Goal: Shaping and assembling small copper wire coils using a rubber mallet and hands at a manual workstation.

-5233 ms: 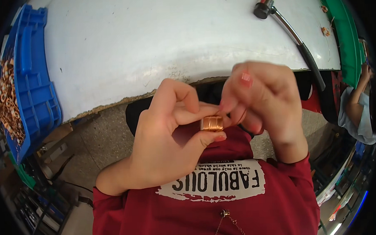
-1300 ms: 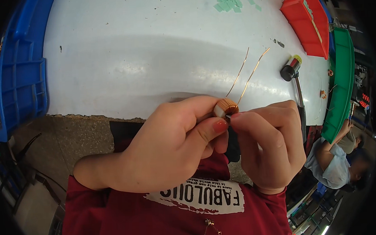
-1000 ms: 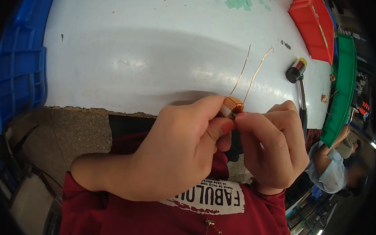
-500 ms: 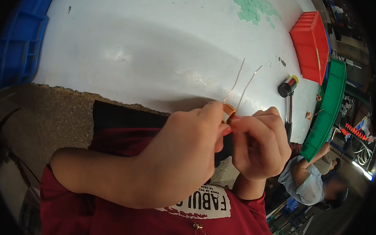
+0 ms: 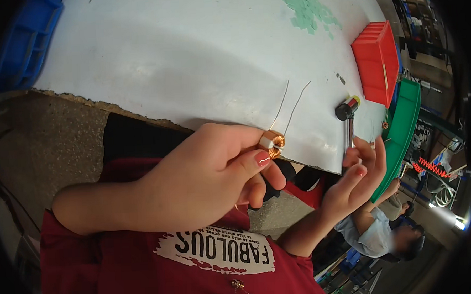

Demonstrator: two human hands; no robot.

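Note:
My left hand (image 5: 205,172) pinches a small ring-shaped copper coil (image 5: 274,144) between thumb and fingers, just over the table's near edge. Two long straight wire leads stick up from the coil, pointing away from me. A pale band shows on its side. To the right, my right hand (image 5: 355,181) is held apart from the coil with its fingers spread, nothing visible in it. Beyond those fingers lies a hammer (image 5: 348,109) with a dark, yellow-ended head; its handle runs back toward my right hand.
The white table (image 5: 174,60) has a rough, chipped near edge. Pale green scraps (image 5: 308,12) lie at the far side. A red bin (image 5: 374,67) and a long green tray (image 5: 401,140) stand at right, a blue tray (image 5: 23,51) at left. Another person (image 5: 370,233) sits beyond the green tray.
My right hand has let go of the coil and moved off to the right, its fingers opening. The coil stays in my left hand, now more exposed. The whole view has shifted slightly.

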